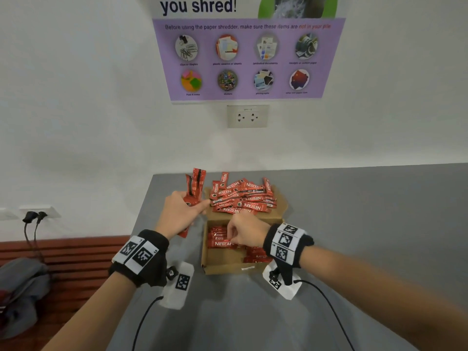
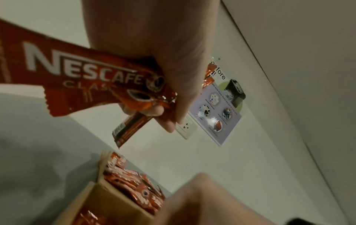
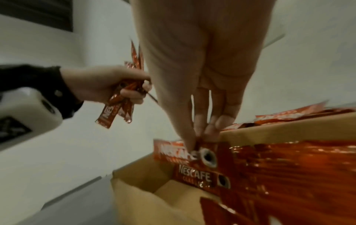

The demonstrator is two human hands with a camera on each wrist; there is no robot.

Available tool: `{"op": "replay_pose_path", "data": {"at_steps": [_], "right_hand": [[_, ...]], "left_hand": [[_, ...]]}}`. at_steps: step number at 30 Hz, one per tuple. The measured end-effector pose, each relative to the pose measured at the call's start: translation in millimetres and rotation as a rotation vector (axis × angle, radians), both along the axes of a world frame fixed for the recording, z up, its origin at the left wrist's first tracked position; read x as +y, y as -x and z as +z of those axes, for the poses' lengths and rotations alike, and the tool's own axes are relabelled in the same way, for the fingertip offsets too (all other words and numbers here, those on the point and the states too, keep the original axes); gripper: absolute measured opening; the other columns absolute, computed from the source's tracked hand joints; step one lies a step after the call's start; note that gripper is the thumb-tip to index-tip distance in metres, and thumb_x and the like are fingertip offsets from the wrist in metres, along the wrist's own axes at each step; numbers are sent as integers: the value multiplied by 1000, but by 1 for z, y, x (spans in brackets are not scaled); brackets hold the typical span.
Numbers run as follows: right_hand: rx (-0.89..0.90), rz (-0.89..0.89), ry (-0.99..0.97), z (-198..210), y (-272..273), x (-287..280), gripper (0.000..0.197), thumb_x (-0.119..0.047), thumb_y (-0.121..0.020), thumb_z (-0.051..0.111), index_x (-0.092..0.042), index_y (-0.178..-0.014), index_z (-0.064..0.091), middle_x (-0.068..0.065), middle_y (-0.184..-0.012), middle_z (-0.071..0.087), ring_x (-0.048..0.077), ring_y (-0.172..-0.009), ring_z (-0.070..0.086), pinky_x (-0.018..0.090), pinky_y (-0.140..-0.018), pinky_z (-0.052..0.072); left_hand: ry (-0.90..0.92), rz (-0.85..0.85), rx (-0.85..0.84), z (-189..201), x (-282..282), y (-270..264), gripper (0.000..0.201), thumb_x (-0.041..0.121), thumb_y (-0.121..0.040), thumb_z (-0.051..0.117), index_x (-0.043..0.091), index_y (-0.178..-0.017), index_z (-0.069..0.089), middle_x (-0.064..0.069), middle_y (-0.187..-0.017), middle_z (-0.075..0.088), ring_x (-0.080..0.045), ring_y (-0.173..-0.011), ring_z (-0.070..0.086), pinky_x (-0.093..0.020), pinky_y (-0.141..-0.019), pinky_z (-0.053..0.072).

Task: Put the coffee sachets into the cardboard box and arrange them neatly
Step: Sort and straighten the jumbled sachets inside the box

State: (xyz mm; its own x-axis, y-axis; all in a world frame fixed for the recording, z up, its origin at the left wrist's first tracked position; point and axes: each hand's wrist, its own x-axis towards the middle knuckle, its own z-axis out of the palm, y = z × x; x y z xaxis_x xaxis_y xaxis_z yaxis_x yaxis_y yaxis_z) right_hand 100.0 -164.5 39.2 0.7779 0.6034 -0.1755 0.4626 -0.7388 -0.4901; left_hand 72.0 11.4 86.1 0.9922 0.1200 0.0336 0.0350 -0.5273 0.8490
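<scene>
An open cardboard box (image 1: pixel 222 262) sits on the grey table, with red coffee sachets lined up inside (image 1: pixel 220 235). A loose pile of sachets (image 1: pixel 243 197) lies on the box's far flap. My left hand (image 1: pixel 181 211) hovers left of the box and grips a bunch of sachets (image 1: pixel 195 184) upright; they also show in the left wrist view (image 2: pixel 80 79). My right hand (image 1: pixel 243 233) reaches into the box and its fingertips (image 3: pixel 189 144) pinch one sachet (image 3: pixel 173 150) over the row.
The grey table (image 1: pixel 354 224) ends at a white wall with a socket (image 1: pixel 247 116) and a purple poster (image 1: pixel 248 59). To the left of the table are a wooden bench (image 1: pixel 71 252), a grey bag (image 1: pixel 22 290) and plugged cables (image 1: pixel 33 216).
</scene>
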Motion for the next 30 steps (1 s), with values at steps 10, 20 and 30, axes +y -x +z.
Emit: {"op": "replay_pose_path", "data": {"at_steps": [10,20,30], "right_hand": [[-109,50,260,-18,-7,20,17,-7,-79,65,0,-94,67,17,-98,68,31,-89,63,37,-77,53],[-146,45,293,-19,-8,18,24,-14,-79,67,-3,-100,61,15,-102,65,31,-93,62,37,-75,51],[-116,17,159,-18,-10,7,22,-13,-81,65,-8,-103,63,7,-96,67,22,-87,64,29,-70,52]], "left_hand": [[17,-57,16,-13,-7,3,19,19,-87,64,3,-77,68,-2,-69,67,2,-40,53,-9,-41,40],[23,-64,38,-15,-8,-1,19,20,-87,65,3,-81,69,0,-68,67,1,-40,54,-10,-42,41],[16,-71,27,-13,-8,3,18,16,-88,62,2,-79,69,-2,-67,67,0,-39,53,-10,-40,40]]}}
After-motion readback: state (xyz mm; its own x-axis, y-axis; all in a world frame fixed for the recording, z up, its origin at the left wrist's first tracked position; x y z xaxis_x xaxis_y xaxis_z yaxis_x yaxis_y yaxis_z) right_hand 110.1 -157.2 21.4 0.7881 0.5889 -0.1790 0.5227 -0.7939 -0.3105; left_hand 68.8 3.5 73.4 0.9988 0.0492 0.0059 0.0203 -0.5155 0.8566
